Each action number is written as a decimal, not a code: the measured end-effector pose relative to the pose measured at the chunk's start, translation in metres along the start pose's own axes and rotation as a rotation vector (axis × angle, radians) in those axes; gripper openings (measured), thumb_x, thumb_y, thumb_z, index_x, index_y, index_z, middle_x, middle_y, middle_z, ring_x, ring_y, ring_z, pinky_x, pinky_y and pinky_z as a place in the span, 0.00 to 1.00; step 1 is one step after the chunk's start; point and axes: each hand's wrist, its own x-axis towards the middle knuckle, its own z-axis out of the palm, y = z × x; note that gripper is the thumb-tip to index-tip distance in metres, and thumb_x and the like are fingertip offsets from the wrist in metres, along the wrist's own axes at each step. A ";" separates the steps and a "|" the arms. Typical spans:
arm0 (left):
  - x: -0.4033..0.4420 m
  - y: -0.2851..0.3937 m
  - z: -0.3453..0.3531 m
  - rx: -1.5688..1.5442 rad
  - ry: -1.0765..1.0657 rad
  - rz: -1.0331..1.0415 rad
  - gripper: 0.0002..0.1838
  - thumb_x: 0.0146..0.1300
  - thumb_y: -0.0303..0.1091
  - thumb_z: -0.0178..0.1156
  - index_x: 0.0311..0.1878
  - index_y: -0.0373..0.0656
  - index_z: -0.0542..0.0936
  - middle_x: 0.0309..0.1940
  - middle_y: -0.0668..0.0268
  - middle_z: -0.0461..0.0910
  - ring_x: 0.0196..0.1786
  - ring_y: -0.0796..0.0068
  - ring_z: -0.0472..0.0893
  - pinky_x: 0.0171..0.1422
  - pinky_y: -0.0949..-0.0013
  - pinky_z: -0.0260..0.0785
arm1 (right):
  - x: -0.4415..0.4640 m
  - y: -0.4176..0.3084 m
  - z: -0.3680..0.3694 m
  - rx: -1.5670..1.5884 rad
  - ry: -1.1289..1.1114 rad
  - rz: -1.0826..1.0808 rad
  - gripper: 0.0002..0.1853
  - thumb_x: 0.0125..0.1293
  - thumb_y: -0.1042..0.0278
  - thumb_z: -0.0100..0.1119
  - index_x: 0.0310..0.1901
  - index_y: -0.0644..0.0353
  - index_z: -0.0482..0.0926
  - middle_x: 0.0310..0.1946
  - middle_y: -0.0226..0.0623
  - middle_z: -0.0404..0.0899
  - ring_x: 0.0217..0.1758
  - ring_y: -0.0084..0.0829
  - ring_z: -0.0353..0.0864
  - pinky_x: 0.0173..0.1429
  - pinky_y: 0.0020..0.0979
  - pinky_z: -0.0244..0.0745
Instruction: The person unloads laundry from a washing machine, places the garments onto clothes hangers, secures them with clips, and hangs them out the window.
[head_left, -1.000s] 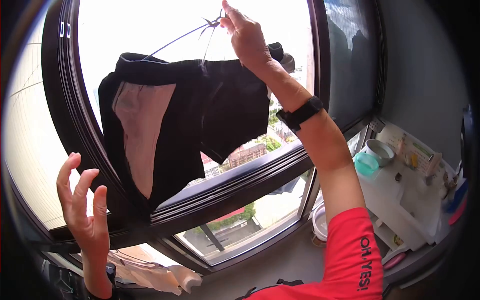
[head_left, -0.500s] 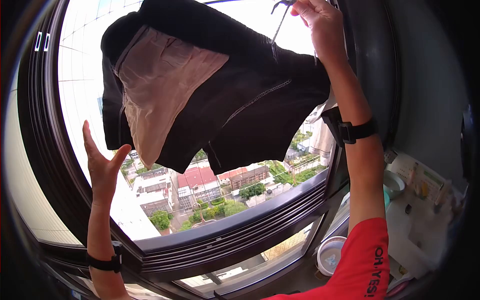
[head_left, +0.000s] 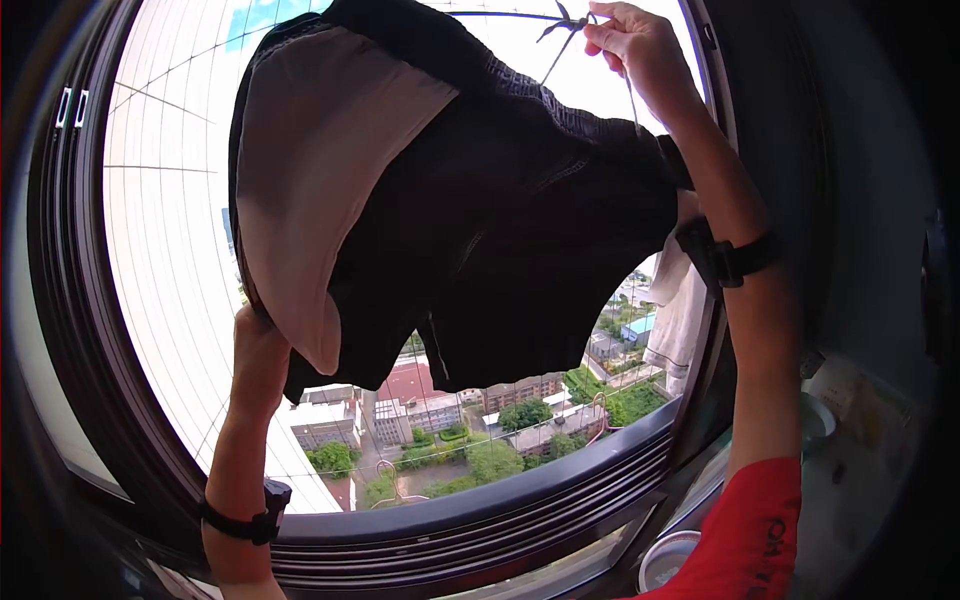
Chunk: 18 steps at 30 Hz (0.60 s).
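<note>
A pair of black shorts (head_left: pixel 500 240) hangs in front of the window, its pale pocket lining (head_left: pixel 310 170) turned outward on the left side. My left hand (head_left: pixel 260 345) is closed on the lower left edge of the shorts, its fingers partly hidden by the cloth. Up at the right, my right hand (head_left: pixel 640 50) pinches the thin drawstring (head_left: pixel 630 88) that runs down to the gathered waistband (head_left: pixel 575 120). Close to those fingertips is a dark knot (head_left: pixel 568 22) on a line stretched across the window top.
Thin wires cross the open window, with buildings and trees far below. Hooks of wire hangers (head_left: pixel 395 485) show above the sill (head_left: pixel 480 497). A whitish cloth (head_left: pixel 675 315) hangs at the right. A white bucket (head_left: pixel 668 560) stands at lower right.
My left hand, open and apart from the shorts before, has moved right and closed on their lower left edge. The shorts sit lower in view, and the pocket lining is stretched smoother.
</note>
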 end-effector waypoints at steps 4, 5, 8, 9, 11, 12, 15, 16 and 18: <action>0.001 -0.011 -0.037 -0.066 0.119 0.031 0.09 0.64 0.32 0.57 0.42 0.37 0.78 0.32 0.69 0.81 0.38 0.85 0.77 0.45 0.77 0.67 | -0.033 -0.029 -0.027 -0.061 -0.017 -0.146 0.13 0.61 0.73 0.55 0.45 0.70 0.74 0.25 0.32 0.76 0.23 0.17 0.70 0.26 0.20 0.65; 0.000 -0.015 -0.044 -0.030 0.156 0.038 0.09 0.64 0.33 0.57 0.43 0.38 0.78 0.32 0.70 0.81 0.38 0.85 0.78 0.47 0.76 0.67 | -0.040 -0.044 -0.027 -0.028 0.054 -0.103 0.13 0.60 0.74 0.55 0.45 0.70 0.74 0.25 0.32 0.76 0.22 0.17 0.69 0.25 0.20 0.64; -0.003 -0.024 -0.064 0.065 0.190 0.107 0.12 0.63 0.32 0.58 0.47 0.37 0.77 0.39 0.67 0.80 0.42 0.81 0.77 0.56 0.73 0.64 | -0.047 -0.052 -0.038 0.080 -0.006 -0.185 0.14 0.59 0.76 0.55 0.47 0.71 0.73 0.23 0.31 0.75 0.21 0.16 0.66 0.24 0.18 0.60; -0.003 -0.020 -0.061 0.099 0.218 0.200 0.13 0.63 0.32 0.58 0.48 0.37 0.76 0.41 0.66 0.79 0.43 0.80 0.77 0.56 0.73 0.63 | -0.049 -0.057 -0.041 0.107 -0.027 -0.203 0.15 0.59 0.76 0.55 0.47 0.71 0.72 0.23 0.31 0.74 0.20 0.16 0.65 0.23 0.18 0.59; -0.012 -0.011 -0.055 0.013 0.158 0.248 0.18 0.60 0.32 0.60 0.52 0.36 0.73 0.47 0.63 0.76 0.46 0.76 0.76 0.55 0.72 0.65 | -0.059 -0.070 -0.045 0.159 -0.023 -0.171 0.16 0.59 0.77 0.55 0.49 0.72 0.71 0.22 0.31 0.74 0.19 0.15 0.63 0.23 0.17 0.57; -0.015 -0.015 -0.060 -0.008 0.105 0.147 0.19 0.60 0.32 0.61 0.52 0.36 0.73 0.47 0.63 0.76 0.47 0.76 0.76 0.54 0.71 0.66 | -0.066 -0.081 -0.044 0.142 -0.015 -0.159 0.17 0.59 0.77 0.55 0.50 0.72 0.71 0.22 0.31 0.74 0.19 0.15 0.63 0.23 0.17 0.56; -0.006 -0.078 -0.098 -0.148 -0.084 -0.122 0.20 0.58 0.31 0.62 0.52 0.35 0.73 0.45 0.64 0.76 0.50 0.73 0.74 0.50 0.66 0.70 | -0.077 -0.111 -0.047 0.115 0.009 -0.165 0.17 0.59 0.77 0.56 0.50 0.72 0.70 0.22 0.31 0.74 0.18 0.15 0.62 0.23 0.17 0.56; -0.006 -0.081 -0.098 -0.050 -0.124 -0.081 0.19 0.58 0.31 0.61 0.52 0.35 0.73 0.45 0.63 0.76 0.49 0.73 0.74 0.50 0.66 0.70 | -0.076 -0.117 -0.050 0.122 0.015 -0.192 0.17 0.59 0.77 0.56 0.51 0.72 0.70 0.22 0.31 0.74 0.18 0.15 0.62 0.23 0.17 0.56; -0.017 -0.068 -0.085 0.138 -0.196 0.006 0.18 0.58 0.30 0.61 0.51 0.34 0.73 0.45 0.63 0.76 0.48 0.72 0.75 0.51 0.66 0.69 | -0.081 -0.133 -0.057 0.110 -0.001 -0.213 0.18 0.60 0.77 0.56 0.51 0.71 0.70 0.23 0.31 0.74 0.18 0.15 0.62 0.22 0.17 0.56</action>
